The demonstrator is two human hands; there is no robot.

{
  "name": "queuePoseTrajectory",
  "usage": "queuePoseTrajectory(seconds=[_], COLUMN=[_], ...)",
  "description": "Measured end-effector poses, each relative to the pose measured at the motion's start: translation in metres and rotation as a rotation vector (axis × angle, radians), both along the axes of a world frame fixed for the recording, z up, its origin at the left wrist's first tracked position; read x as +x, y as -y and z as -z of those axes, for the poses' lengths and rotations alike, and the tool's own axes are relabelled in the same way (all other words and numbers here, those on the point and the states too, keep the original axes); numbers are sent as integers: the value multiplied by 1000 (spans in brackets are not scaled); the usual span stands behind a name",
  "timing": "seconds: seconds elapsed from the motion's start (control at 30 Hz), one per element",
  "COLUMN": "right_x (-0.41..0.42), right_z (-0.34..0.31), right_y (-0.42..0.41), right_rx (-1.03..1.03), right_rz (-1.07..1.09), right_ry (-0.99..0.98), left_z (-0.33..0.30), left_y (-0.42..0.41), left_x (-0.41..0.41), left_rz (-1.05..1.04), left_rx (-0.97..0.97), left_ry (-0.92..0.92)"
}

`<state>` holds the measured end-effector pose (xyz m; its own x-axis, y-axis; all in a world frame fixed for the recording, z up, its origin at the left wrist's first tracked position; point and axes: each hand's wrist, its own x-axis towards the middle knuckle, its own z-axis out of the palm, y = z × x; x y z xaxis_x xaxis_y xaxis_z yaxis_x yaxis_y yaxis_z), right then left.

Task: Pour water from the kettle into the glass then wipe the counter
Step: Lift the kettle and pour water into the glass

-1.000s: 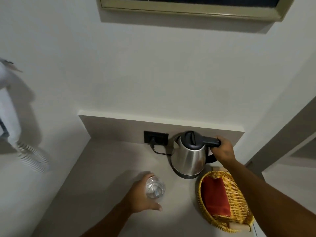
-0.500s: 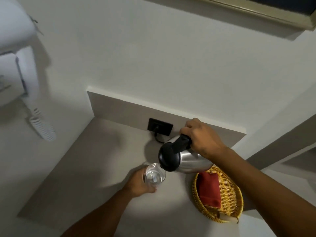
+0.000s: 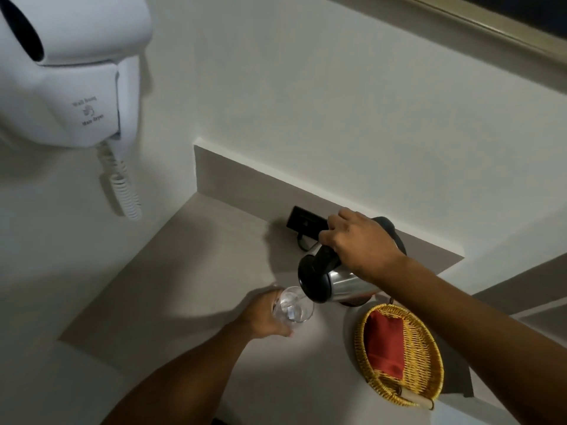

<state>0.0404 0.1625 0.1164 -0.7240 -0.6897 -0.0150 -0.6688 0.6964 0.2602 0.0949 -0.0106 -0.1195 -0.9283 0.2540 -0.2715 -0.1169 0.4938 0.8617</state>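
Kettle (image 3: 340,279) now off base, tipped over glass (image 3: 294,308) | right hand (image 3: 362,243) fingers clamp handle, left hand (image 3: 260,315) fingers wrap glass | pouring begins, wipe pending

Steel kettle (image 3: 346,282) w/ blk lid; red cloth (image 3: 385,345); yellow basket (image 3: 429,357).

This looks like a hotel room's tea corner, set in a small recess. A white wall-mounted hair dryer (image 3: 66,72) with a coiled cord (image 3: 124,191) hangs on the left wall, its holder printed with faint lettering. A beige counter (image 3: 190,259) fills the niche, with a low upstand of the same material along the far wall and a black socket plate (image 3: 302,220) set in it. On the counter's right side sits a round wicker basket (image 3: 425,378) holding a folded red cloth (image 3: 385,345), and a steel electric kettle (image 3: 346,282) is tipped over a drinking glass (image 3: 296,308). Walls are plain white, and a framed edge (image 3: 460,23) crosses the top right
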Motion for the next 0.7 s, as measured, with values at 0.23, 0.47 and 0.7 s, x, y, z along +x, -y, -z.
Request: queuePoseTrajectory(seconds=[0.23, 0.47, 0.7], right_x=[3, 4, 4], right_z=[-5, -13, -18], right_y=[-2, -2, -6], right_rx=[45, 55, 70], right_rz=[-15, -31, -15], right_ry=[-23, -42, -57], left_z=[0, 1, 0], left_y=[0, -2, -3], left_x=[0, 0, 1], left_rz=[-3, -13, -13], left_rx=[-3, 4, -5], left_ry=[14, 2, -21])
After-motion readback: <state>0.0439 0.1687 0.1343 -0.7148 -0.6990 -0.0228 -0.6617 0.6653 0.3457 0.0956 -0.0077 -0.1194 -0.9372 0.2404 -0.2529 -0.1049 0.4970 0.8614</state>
